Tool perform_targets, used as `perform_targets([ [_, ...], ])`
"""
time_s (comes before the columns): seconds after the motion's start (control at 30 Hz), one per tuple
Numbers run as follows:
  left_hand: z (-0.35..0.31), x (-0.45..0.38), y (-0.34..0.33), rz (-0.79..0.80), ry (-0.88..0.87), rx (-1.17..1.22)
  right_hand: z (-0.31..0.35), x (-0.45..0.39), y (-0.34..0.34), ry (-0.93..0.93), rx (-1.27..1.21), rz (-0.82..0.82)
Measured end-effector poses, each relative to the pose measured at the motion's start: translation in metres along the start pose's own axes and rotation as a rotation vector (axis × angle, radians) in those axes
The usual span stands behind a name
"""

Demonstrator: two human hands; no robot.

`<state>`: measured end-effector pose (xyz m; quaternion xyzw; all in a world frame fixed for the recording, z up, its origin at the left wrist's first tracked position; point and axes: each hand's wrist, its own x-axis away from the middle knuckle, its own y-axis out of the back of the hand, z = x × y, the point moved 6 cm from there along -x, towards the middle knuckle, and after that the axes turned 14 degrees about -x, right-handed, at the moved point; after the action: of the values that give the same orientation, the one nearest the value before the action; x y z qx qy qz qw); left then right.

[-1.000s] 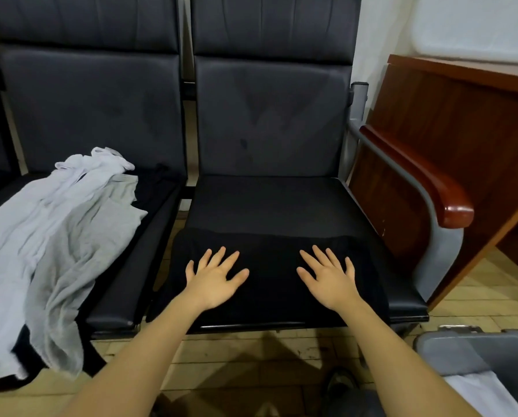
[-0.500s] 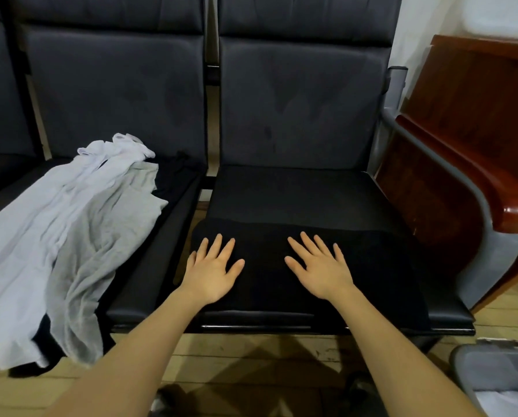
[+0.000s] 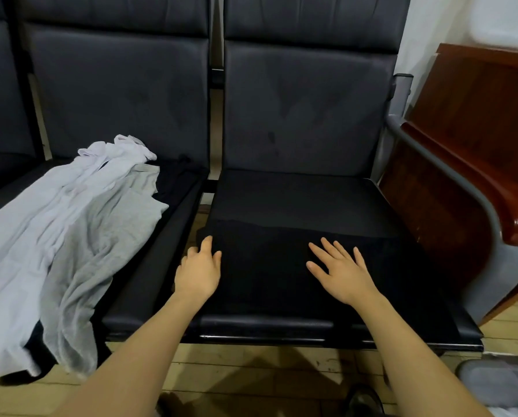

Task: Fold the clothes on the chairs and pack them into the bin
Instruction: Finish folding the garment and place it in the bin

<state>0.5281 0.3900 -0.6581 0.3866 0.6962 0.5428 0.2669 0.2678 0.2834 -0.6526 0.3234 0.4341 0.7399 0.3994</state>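
Observation:
A folded black garment (image 3: 281,266) lies flat across the front of the right chair seat (image 3: 296,197). My left hand (image 3: 199,272) sits at the garment's left edge, one finger straight on the cloth and the others bent down over the edge. My right hand (image 3: 339,272) rests flat on the garment with its fingers spread. On the left chair lies a heap: a white garment (image 3: 41,212), a grey one (image 3: 101,236) and dark cloth (image 3: 176,182) beneath. The grey bin (image 3: 492,377) shows at the bottom right corner, mostly cut off by the frame.
A wooden armrest (image 3: 516,224) on a grey metal frame flanks the right chair. Behind it stands a brown wooden cabinet (image 3: 477,115). The heap hangs over the left seat's front edge down to the wooden floor (image 3: 251,374). A dark shoe (image 3: 363,401) is near the bottom edge.
My left hand slid left to the garment's edge and its outer fingers bent down. My right hand stayed flat on the cloth. The view shifted left and the bin slipped mostly out of frame.

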Motion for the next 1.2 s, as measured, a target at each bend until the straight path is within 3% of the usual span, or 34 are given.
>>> perform_targets([
  [0.2, 0.006, 0.001, 0.015, -0.201, 0.031, 0.244, 0.019, -0.005, 0.005, 0.095, -0.03, -0.095],
  [0.37, 0.008, -0.001, 0.012, -0.225, 0.065, 0.194, 0.026, -0.007, -0.01, 0.125, 0.015, 0.028],
  [0.6, 0.006, -0.001, 0.016, -0.259, -0.06, 0.155, 0.029, -0.006, -0.013, 0.114, 0.059, 0.025],
  [0.87, 0.008, 0.004, 0.07, -0.382, -0.074, 0.499, 0.073, -0.012, -0.038, 0.138, 0.027, 0.031],
  [1.0, 0.001, 0.012, 0.092, -0.452, -0.107, 0.467, 0.106, -0.017, -0.05, 0.181, -0.091, 0.003],
  [1.13, -0.022, 0.019, 0.097, -0.473, -0.249, 0.408, 0.1, -0.016, -0.026, 0.224, -0.52, -0.123],
  [1.2, -0.039, 0.025, 0.095, -0.483, -0.34, 0.412, 0.082, -0.008, -0.008, 0.248, -0.474, -0.224],
])
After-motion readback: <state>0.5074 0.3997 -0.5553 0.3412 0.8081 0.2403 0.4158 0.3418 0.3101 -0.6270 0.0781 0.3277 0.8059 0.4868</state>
